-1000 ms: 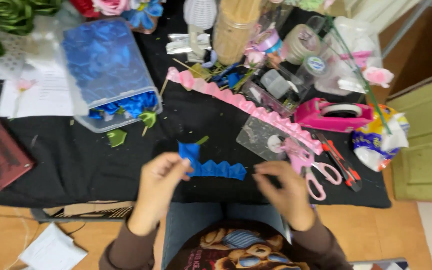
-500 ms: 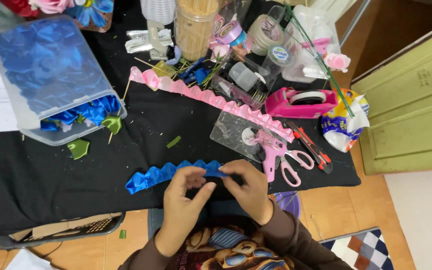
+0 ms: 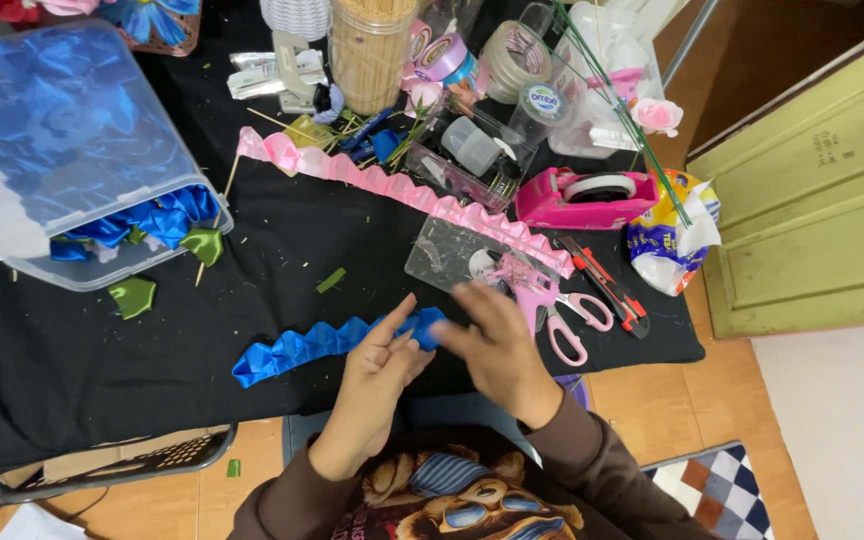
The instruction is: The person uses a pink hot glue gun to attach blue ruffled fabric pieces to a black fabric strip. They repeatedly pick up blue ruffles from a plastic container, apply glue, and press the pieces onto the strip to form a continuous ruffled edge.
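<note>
Pinching together, both hands (image 3: 442,345) clamp the blue ribbon strip's (image 3: 302,350) right end.

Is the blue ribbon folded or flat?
Folded: the blue ribbon shows a zigzag row of pleats on the black cloth, its end between both hands.

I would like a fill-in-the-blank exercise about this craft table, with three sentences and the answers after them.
1. Both hands, the left hand and the right hand, pinch one end of a folded ribbon strip whose colour is ____.
2. The longer folded ribbon strip lying farther up the black cloth is ____.
3. The scissors beside the right hand have ____ handles.

Missing words: blue; pink; pink
</note>
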